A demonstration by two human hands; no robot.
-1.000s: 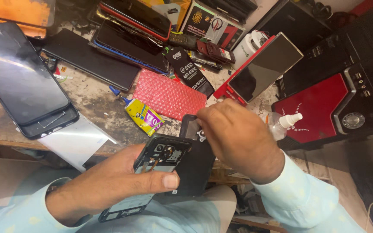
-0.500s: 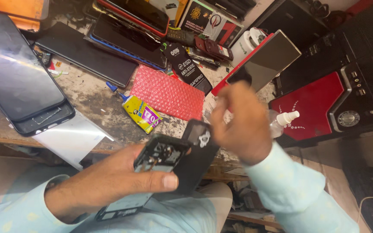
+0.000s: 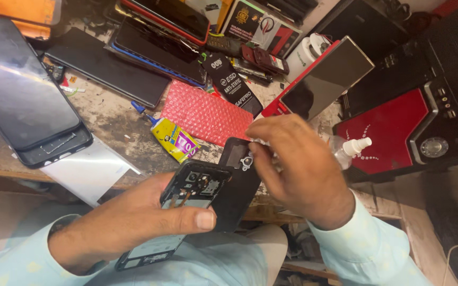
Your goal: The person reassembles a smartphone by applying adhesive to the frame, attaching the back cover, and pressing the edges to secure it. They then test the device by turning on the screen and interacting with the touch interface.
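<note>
A worn, stained tabletop [image 3: 112,119] carries a black phone [image 3: 25,100] at nine o'clock, a red bubble-wrap pouch [image 3: 205,114] at centre, a yellow glue tube [image 3: 173,140] beside it, stacked phones [image 3: 149,47] at twelve.

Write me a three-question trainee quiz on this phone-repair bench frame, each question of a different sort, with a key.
1. True or false: the left hand holds the opened phone with its thumb pressed across the exposed inside.
2. Multiple choice: what do the right hand fingertips touch? A) the spray bottle B) the top of the black back cover C) the red bubble wrap
3. Fill in: the small yellow glue tube lies on the bench just to the ____ of the red bubble wrap in the picture.

Key: 1 true; 2 B; 3 left.
</note>
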